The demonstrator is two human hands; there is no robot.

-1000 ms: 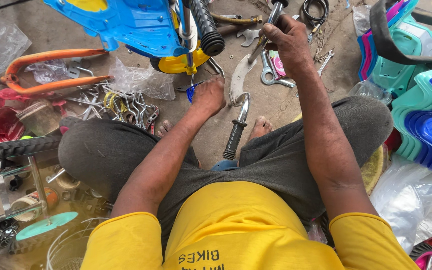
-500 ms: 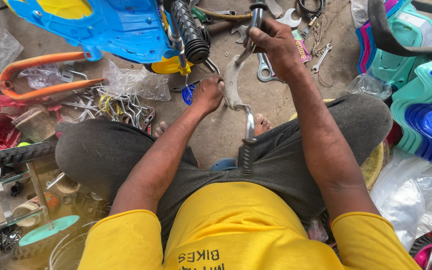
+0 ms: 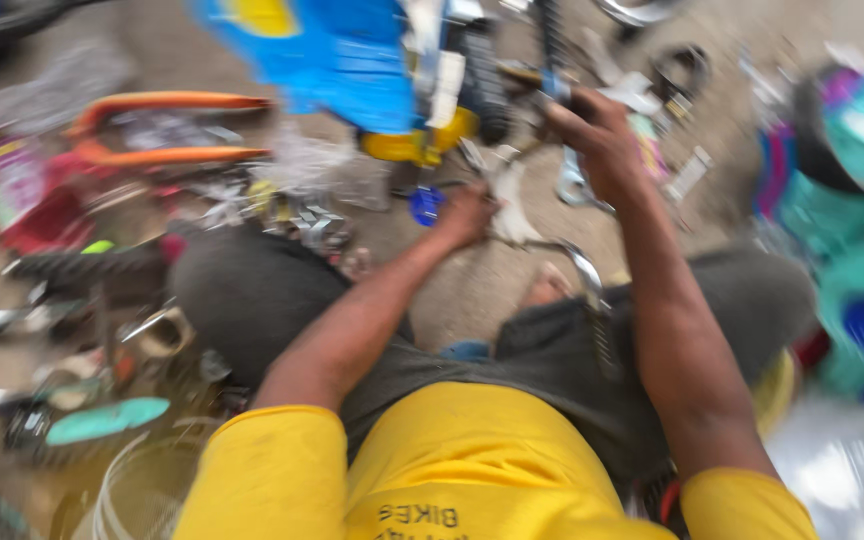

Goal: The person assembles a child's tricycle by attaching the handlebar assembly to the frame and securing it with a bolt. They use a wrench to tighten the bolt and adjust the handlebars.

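Operator: seated on the ground, yellow shirt [image 3: 452, 470], grey trousers, knees apart.
Curved chrome handlebar [image 3: 582, 275]: lies between the knees, ribbed dark grip end nearest the body, bend rising toward both hands.
Left hand [image 3: 467, 215]: closed around the handlebar's far end, beside a small blue part [image 3: 424, 205].
Right hand [image 3: 602, 140]: clenched on a dark tool handle; blur hides detail.
Beyond: blue and yellow plastic toy-bike body [image 3: 342, 60]; orange metal frame tube [image 3: 162, 125] far left.

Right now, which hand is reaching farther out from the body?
The right hand, stretched out to a dark upright part of the blue toy vehicle; the left hand stays nearer, lower down.
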